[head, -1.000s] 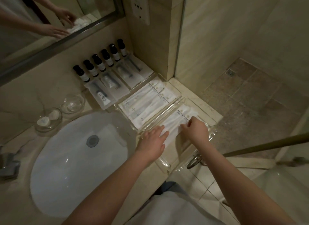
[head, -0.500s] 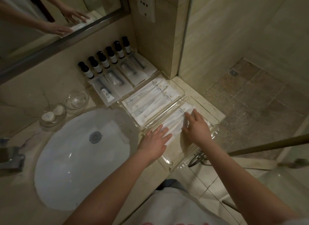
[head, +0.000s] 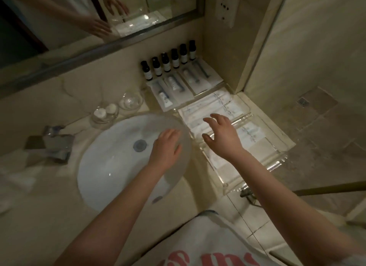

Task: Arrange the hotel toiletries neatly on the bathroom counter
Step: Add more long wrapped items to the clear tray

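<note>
Logging the head view, item by item.

1. White packets (head: 250, 134): I am seeing them lying flat in the near clear tray (head: 277, 162) at the right end of the counter (head: 39, 216). Their long axis is running from near-left to far-right, and the printed ends are pointing toward the far-right wall corner.
2. Second packet set (head: 206, 109): it is lying in the far tray (head: 246, 110) just beyond, running along the same diagonal.
3. Right hand (head: 223, 137): it is hovering over the seam between the two trays with its fingers spread and loosely bent, gripping nothing. Half a second ago it was pressing flat on the near tray's packets.
4. Left hand (head: 166, 147): it is hanging relaxed over the right rim of the sink (head: 111, 166), holding nothing. It was resting on the same packets before and is now clear of the tray.
5. Dark bottles (head: 168, 64): I am counting six, standing upright in a row against the back wall.
6. Boxed tube kits (head: 174, 89): they are lying just in front of the bottles.
7. Glass dishes (head: 118, 107): two are sitting behind the sink.
</note>
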`<move>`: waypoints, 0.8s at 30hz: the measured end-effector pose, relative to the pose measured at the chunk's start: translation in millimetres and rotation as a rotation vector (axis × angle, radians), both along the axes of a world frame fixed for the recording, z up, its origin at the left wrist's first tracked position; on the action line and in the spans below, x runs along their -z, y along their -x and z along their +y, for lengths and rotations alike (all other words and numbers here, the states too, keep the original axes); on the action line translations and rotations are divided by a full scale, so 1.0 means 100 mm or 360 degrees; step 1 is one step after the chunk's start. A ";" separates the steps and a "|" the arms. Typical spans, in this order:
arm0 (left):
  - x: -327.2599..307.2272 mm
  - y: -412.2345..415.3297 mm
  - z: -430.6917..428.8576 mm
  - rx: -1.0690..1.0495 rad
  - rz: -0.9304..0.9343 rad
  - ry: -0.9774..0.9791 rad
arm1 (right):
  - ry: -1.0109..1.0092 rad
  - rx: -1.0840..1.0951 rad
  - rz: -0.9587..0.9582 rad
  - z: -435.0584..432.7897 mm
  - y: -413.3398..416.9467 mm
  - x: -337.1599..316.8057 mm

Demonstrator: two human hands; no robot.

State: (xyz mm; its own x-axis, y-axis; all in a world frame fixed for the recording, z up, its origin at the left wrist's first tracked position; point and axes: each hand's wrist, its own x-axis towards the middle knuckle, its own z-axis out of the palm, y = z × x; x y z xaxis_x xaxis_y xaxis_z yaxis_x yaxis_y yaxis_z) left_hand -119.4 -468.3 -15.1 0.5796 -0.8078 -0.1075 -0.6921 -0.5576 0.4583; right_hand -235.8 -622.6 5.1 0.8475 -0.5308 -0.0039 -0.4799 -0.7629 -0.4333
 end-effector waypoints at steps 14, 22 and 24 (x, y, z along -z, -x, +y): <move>-0.13 -0.56 2.34 -0.1038 -0.0024 -0.0118 | -0.0109 -0.0824 0.0068 1.78 -1.27 -0.12; -0.08 -0.89 3.57 -0.1524 0.0037 -0.0168 | -0.0153 -0.1301 0.0098 2.96 -2.07 -0.20; -0.06 -1.00 3.85 -0.1622 0.0046 -0.0191 | -0.0148 -0.1391 0.0130 3.24 -2.26 -0.17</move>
